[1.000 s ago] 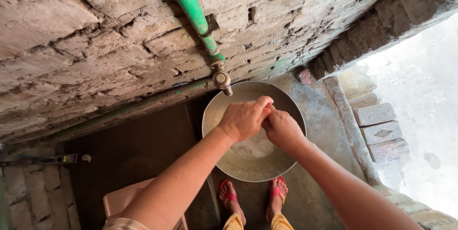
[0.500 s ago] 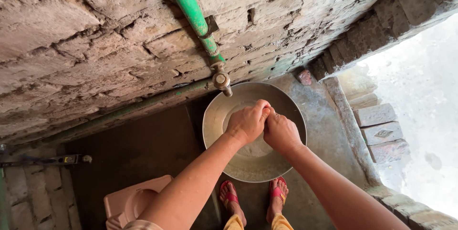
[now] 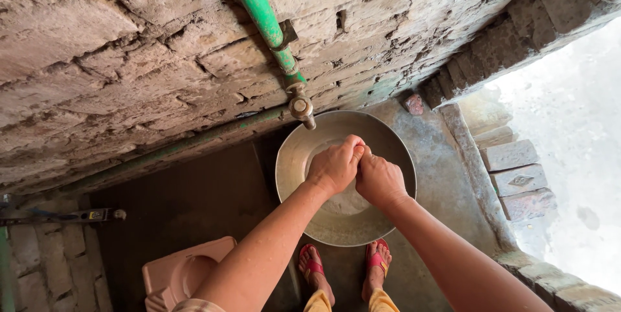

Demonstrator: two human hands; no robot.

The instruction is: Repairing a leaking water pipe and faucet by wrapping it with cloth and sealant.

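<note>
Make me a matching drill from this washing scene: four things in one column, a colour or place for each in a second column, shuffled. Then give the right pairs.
Column one:
1. pipe
2. basin
3. sandals
4. tap

Column two:
A. red, on the feet at the bottom of the view
B. green, running down the brick wall
C. at the pipe's lower end, above the basin's rim
D. round grey metal, on the floor under both hands

Pairs: 1-B, 2-D, 3-A, 4-C
</note>
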